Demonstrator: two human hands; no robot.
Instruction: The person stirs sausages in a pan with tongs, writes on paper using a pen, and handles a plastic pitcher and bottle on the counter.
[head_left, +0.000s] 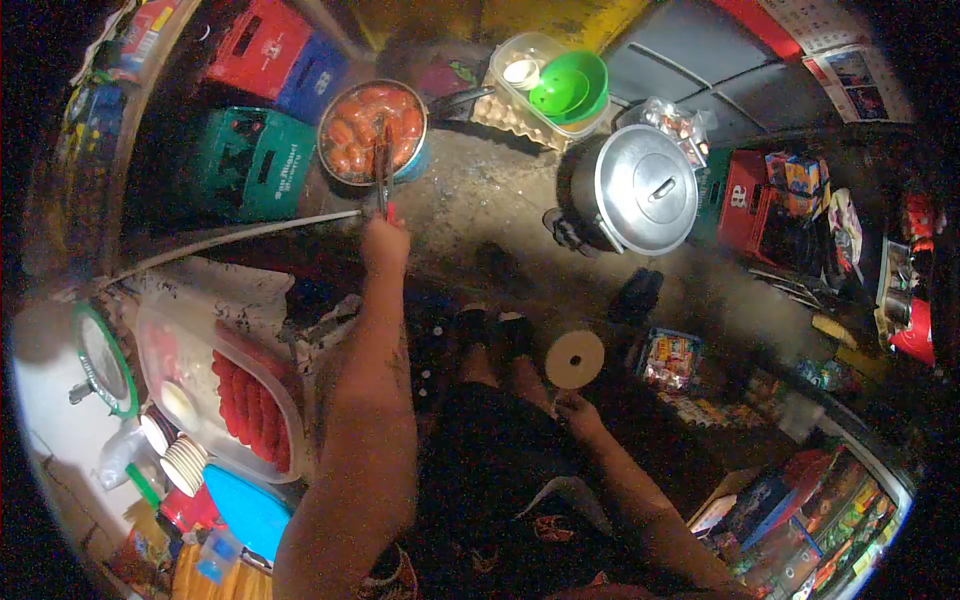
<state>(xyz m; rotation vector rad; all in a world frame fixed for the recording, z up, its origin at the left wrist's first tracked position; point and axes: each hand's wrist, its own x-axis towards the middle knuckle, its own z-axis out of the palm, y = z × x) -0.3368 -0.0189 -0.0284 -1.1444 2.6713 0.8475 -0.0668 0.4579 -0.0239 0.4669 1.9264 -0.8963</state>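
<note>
My left hand is closed around the red handle of metal tongs. The tips of the tongs reach into a pan of reddish-orange food pieces at the upper left of the view. The pan's dark handle points right. Lower right of centre, my right hand is closed at the lower edge of a round, flat tan disc with a dark centre. What its fingers grip is too small to make out for certain.
A large lidded pot stands at the upper right, near a clear tub holding a green basket. Crates stand at the upper left. A plastic container holds red sausages at the left.
</note>
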